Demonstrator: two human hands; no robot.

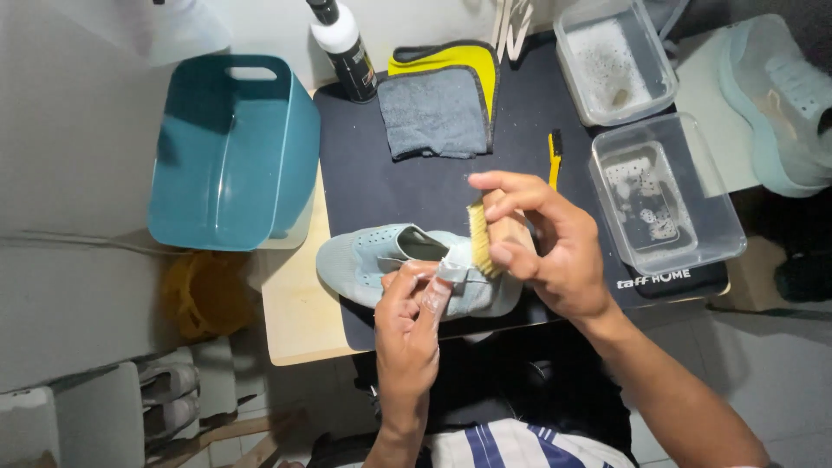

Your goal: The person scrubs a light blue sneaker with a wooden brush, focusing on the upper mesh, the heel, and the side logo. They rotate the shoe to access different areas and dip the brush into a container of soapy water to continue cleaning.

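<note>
A pale grey-green shoe (368,257) lies on its side on a black mat (416,182), toe pointing left. My left hand (409,316) pinches the shoe's tongue or heel tab near its opening. My right hand (546,243) grips a wooden brush (492,236) with tan bristles, and the bristles press against the shoe's rear part just right of my left fingers.
A teal plastic basin (230,152) stands at the left. Behind the shoe lie a folded grey and yellow cloth (438,100), a bottle (342,48) and a small yellow brush (554,156). Two clear tubs (667,195) (611,56) of soapy water sit right. A second shoe (780,100) rests far right.
</note>
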